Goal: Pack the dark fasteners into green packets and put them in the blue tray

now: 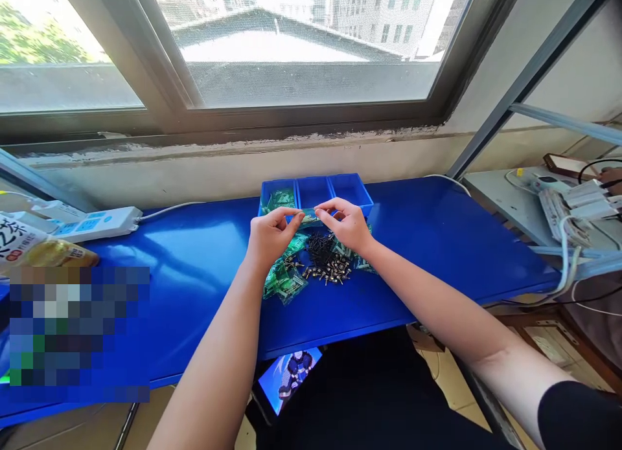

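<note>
My left hand (278, 231) and my right hand (344, 225) are both closed in a pinch. Between them they hold a small clear greenish plastic bag (310, 217) by its two sides, with something small and pale inside. Below lie a heap of black screws (321, 247) and a pile of metal screw-like parts (334, 269). More green-tinted plastic bags (282, 283) with small parts are heaped at the left, and a few lie partly hidden under my right hand. Behind my hands stands a blue three-compartment tray (315, 180), its left compartment holding similar bags.
All this rests on a blue tabletop (427, 243) below a window. A white power strip (100, 223) and a food package (43, 246) are at the left. A lit screen (290, 375) shows under the front edge. A metal frame post (510, 94) rises at the right.
</note>
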The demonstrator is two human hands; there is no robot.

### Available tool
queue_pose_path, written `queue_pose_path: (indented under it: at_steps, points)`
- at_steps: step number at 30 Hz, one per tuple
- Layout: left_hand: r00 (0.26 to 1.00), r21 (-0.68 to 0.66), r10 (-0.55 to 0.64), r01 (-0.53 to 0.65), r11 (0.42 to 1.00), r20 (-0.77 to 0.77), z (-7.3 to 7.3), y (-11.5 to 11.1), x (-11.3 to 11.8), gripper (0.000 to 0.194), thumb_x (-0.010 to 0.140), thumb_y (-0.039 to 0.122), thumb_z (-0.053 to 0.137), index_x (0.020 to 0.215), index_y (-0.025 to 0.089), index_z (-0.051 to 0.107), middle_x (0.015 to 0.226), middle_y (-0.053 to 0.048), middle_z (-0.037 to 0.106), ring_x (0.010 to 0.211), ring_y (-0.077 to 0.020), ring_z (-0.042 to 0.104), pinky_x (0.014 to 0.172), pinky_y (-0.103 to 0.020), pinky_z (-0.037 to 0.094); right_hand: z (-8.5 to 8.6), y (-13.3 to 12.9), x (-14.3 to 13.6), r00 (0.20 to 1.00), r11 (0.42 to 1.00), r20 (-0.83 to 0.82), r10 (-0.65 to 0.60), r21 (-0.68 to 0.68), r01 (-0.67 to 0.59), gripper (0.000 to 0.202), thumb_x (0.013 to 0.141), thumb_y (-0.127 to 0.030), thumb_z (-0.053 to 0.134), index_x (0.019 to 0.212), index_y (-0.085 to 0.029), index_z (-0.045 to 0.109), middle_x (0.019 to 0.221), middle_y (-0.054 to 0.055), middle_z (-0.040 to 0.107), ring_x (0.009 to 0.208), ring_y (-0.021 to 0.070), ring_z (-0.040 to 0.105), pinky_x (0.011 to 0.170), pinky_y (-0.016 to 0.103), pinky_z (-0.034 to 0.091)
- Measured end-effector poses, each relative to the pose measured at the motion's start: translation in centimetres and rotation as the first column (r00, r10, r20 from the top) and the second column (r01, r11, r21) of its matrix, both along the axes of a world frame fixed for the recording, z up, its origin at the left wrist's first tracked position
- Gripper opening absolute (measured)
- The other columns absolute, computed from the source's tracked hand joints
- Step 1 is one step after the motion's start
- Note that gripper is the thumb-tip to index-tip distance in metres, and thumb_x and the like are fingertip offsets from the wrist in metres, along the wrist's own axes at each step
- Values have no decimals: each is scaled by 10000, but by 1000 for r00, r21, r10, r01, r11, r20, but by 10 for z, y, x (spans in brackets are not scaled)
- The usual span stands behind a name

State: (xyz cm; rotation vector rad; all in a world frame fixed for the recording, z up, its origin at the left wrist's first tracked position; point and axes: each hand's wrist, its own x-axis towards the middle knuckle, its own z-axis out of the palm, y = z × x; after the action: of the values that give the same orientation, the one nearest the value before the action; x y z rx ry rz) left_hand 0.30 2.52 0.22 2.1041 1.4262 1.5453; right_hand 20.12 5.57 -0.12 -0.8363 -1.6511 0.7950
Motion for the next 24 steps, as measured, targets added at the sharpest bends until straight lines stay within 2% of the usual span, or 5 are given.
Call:
queue_pose_path:
  at_steps: [5, 9, 16, 24]
  points:
    - [1000, -34, -11, 12, 999, 26, -5, 1, 0, 154, 880, 336, 711, 951, 212, 768, 520, 67, 440, 470, -74, 355, 487, -241, 316, -2, 0, -1, 1000, 1000, 9, -1, -5, 1, 206, 882, -417, 695, 931, -226, 755, 905, 39, 746, 794, 174, 653, 614, 304, 484]
    - [998, -61, -56, 56, 997, -1, -5, 2, 2, 190, 827, 186, 690, 1010, 198, 741, 600, 51, 514, 512, -82, 430, 523, -234, 376, -3, 0, -1, 1000, 1000, -4, -16, -12, 16, 199, 889, -409, 691, 936, -226, 753, 909, 42, 743, 804, 177, 656, 618, 306, 485]
    - [991, 33, -36, 40, 999, -126, -4, 5, -1, 386, 720, 0, 599, 1019, 207, 728, 716, 19, 521, 608, -109, 480, 582, -247, 421, -2, -1, -1, 999, 999, -23, -25, -27, 24, 237, 887, -447, 687, 938, -225, 750, 887, 39, 726, 764, 167, 635, 593, 296, 480]
    - [989, 15, -64, 67, 998, -129, -9, 7, -1, 418, 687, -36, 574, 1000, 204, 712, 715, 22, 511, 604, -108, 479, 563, -244, 414, -3, 0, -1, 999, 1000, -33, -5, -17, 5, 212, 888, -424, 689, 936, -226, 749, 895, 42, 724, 774, 170, 637, 590, 299, 473]
